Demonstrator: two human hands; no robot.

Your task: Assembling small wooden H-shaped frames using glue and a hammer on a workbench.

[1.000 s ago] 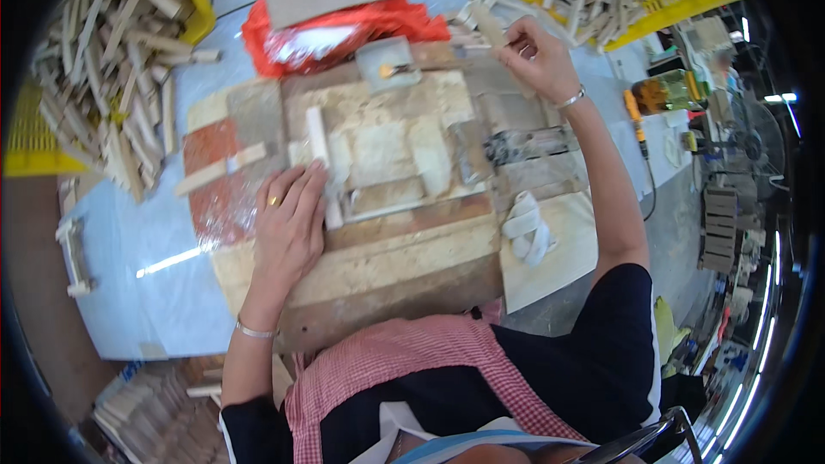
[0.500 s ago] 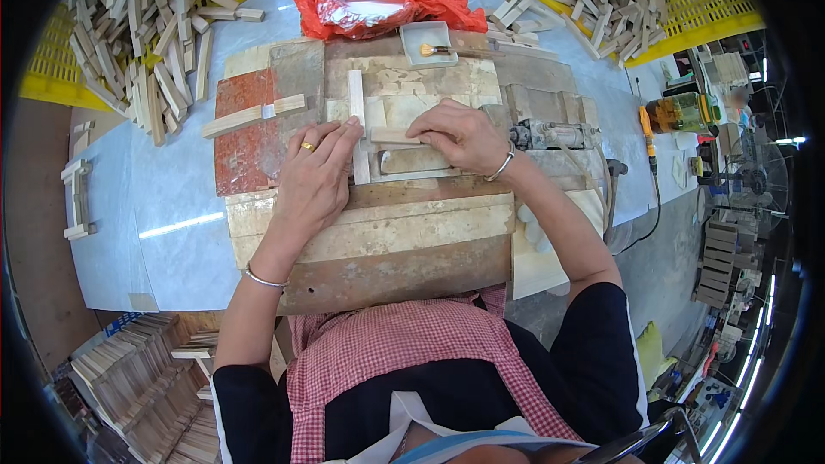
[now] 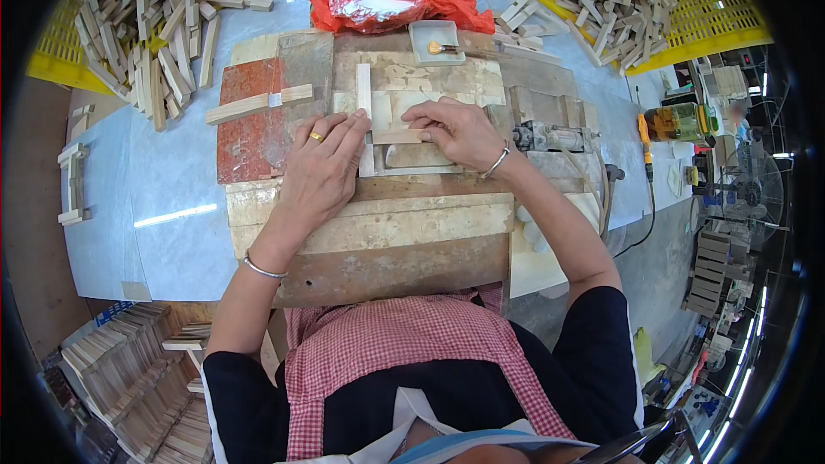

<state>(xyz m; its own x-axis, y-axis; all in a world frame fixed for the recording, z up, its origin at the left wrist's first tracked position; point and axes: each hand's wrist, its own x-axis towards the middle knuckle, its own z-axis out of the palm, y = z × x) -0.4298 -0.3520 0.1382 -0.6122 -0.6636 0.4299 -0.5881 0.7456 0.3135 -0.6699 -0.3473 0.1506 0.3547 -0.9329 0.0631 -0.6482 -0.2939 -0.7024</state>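
Workbench boards (image 3: 378, 232) crowd both hands (image 3: 322, 167) (image 3: 460, 131), each grip pressing flat on wood strips (image 3: 397, 135).

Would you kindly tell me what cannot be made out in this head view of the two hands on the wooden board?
- Wood piece under the left hand: covered by its palm.
- Small strip at the right hand: its right end hidden by fingers.
- Brush tip in the white tray: too small.
- Shelves at the right edge: blurred and bent.

Heaps of short wooden sticks (image 3: 146, 26) spilling from a yellow crate (image 3: 51, 69) at far left, more in a yellow crate (image 3: 730, 17) at far right; crumpled red plastic bag (image 3: 387, 4) between them; small white tray (image 3: 436, 41) holding a brush (image 3: 451, 49); stacked wooden pieces (image 3: 120, 378) below the desk (image 3: 163, 232)
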